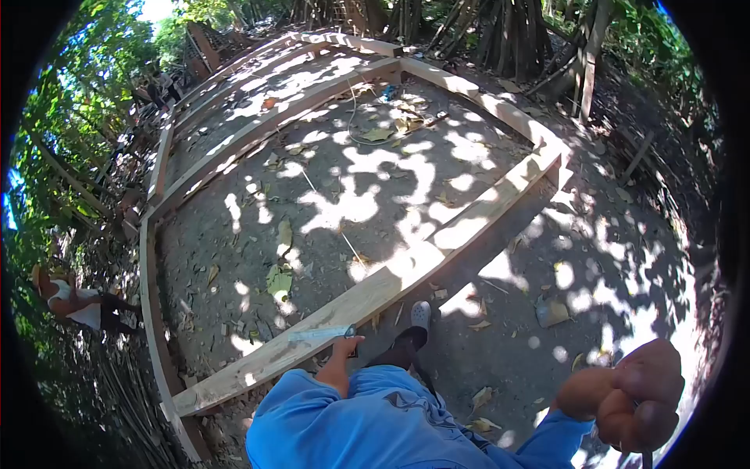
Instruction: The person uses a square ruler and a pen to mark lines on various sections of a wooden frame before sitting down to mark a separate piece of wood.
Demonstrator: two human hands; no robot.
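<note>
My left hand is closed around the dark handle of a tool with a flat silvery blade, which looks like a handsaw. The blade lies over or just above the near wooden beam. At the lower right, close to the camera, my right hand is closed. A thin dark piece shows under its fingers, too little to name. My foot in a grey clog is on the dirt beside the beam.
Long beams form a frame on the ground, with a left beam and a cross beam. A person in a white top is at the left; other people are far back. A rope, leaves, trees and stacked sticks surround the area.
</note>
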